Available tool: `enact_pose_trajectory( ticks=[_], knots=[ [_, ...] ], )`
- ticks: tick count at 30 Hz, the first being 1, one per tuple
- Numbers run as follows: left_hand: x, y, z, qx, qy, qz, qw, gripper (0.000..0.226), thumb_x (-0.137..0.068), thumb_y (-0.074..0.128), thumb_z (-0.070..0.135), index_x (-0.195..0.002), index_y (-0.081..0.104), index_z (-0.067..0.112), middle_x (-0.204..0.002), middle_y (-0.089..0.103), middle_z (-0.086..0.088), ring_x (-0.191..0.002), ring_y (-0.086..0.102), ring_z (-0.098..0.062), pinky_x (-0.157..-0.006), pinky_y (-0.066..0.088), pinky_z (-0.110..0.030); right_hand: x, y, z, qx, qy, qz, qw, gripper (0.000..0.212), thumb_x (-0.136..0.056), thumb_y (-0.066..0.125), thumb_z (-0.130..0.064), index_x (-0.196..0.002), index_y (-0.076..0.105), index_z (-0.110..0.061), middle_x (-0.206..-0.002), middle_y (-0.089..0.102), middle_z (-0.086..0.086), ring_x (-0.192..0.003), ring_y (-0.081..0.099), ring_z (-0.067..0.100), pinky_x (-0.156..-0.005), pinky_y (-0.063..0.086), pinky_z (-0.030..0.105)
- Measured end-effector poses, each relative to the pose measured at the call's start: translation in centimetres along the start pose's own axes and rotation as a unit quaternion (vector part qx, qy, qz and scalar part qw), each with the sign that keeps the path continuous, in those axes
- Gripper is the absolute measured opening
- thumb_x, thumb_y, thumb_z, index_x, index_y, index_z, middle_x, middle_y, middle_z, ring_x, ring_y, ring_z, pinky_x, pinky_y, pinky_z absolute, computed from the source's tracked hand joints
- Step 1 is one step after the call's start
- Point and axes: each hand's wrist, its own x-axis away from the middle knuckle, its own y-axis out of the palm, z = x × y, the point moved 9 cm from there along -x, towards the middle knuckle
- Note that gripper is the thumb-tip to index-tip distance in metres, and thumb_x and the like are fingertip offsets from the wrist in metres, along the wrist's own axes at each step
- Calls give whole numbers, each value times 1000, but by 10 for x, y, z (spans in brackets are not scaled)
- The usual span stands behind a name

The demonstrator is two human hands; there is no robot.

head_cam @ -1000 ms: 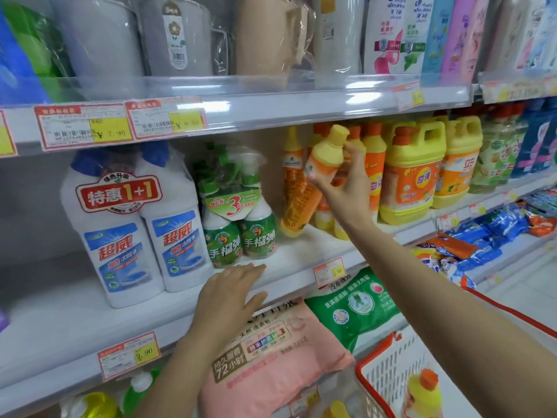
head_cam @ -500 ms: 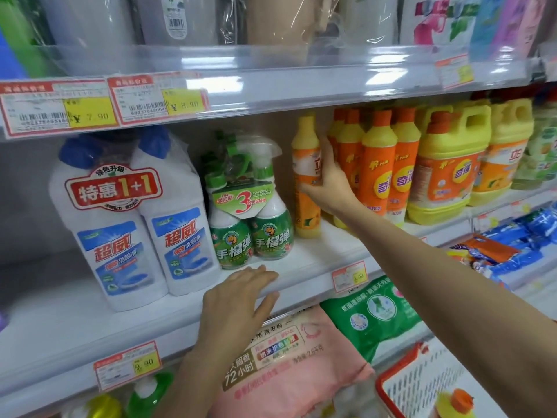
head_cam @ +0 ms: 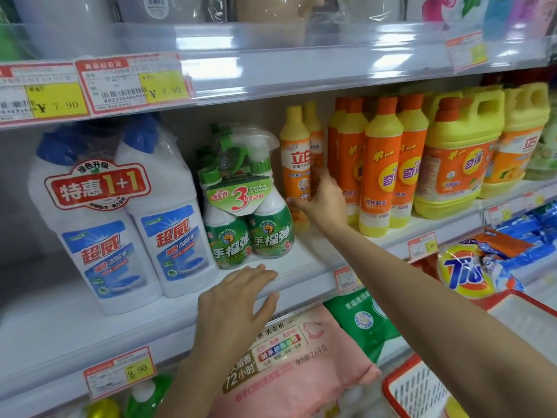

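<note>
While the right hand [head_cam: 324, 203] grips the front dish soap bottle [head_cam: 295, 158], it stands upright on the shelf [head_cam: 304, 254], back from the front edge.
Thumb across the label, fingers curled behind: best to keep it vertical and clear of the spray bottles [head_cam: 250, 224] beside it. The left hand [head_cam: 238, 300] lies flat, fingers straight, on the shelf's front edge. Counted: two such soap bottles, two spray bottles, two white cleaner bottles [head_cam: 129, 224].

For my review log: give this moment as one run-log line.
right hand holds orange bottle, upright on shelf | left hand rests flat on its front edge
</note>
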Motion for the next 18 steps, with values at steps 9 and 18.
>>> enact_pose_trajectory(
  ticks=[9,18],
  knots=[
    [3,-6,6,-37,35,54,997,29,-84,61,46,-109,72,38,-115,70,17,-103,67,-6,-64,55,-31,-2,20,28,67,15,-91,994,58,-73,87,-19,-120,54,-9,-123,67,11,-109,66,30,-94,55,46],
    [26,-20,21,37,123,173,977,31,-90,56,26,-118,67,17,-119,64,-4,-111,57,-21,-97,42,-34,26,-15,-12,-4,-57,-37,998,50,-83,79,-17,-124,53,-7,-114,68,9,-100,66,23,-86,56,41]
  ],
)
